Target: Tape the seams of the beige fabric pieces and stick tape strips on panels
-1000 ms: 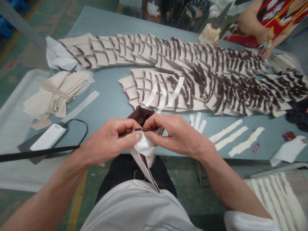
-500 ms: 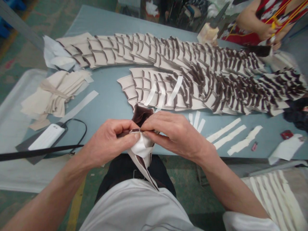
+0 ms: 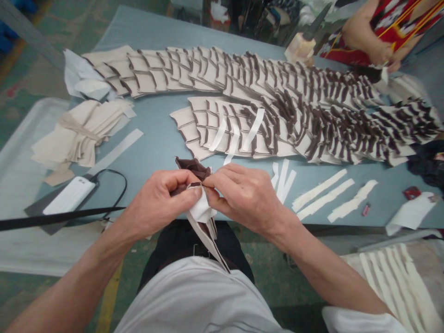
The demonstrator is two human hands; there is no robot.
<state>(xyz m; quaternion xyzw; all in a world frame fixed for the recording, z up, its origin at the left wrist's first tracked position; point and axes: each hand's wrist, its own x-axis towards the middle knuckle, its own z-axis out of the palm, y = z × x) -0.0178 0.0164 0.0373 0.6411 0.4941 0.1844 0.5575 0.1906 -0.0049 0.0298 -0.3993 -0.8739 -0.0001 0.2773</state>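
My left hand (image 3: pixel 166 194) pinches a beige and dark brown fabric piece (image 3: pixel 207 243) at the table's front edge, thumb on top. Under that thumb a white strip (image 3: pixel 203 208) hangs folded over the fabric. My right hand (image 3: pixel 246 196) is closed on the same piece from the other side, its fingertips meeting the left ones. The brown part (image 3: pixel 194 167) of the piece stands up beyond my fingers, and its beige end hangs down toward my lap. What lies between my right fingertips is partly hidden.
Two long rows of overlapping beige and brown pieces (image 3: pixel 194 69) cross the table (image 3: pixel 152 120). White strips (image 3: pixel 255 129) lie on the nearer row, with cream strips (image 3: pixel 326 196) at right. A tied beige bundle (image 3: pixel 79 134) and white power bank (image 3: pixel 69 195) lie left. A co-worker's hands (image 3: pixel 385 58) are far right.
The brown part of the fabric has shifted left and opens differently beyond my fingers. My right hand has turned slightly, with its fingers more curled. The co-worker's hands have moved a little.
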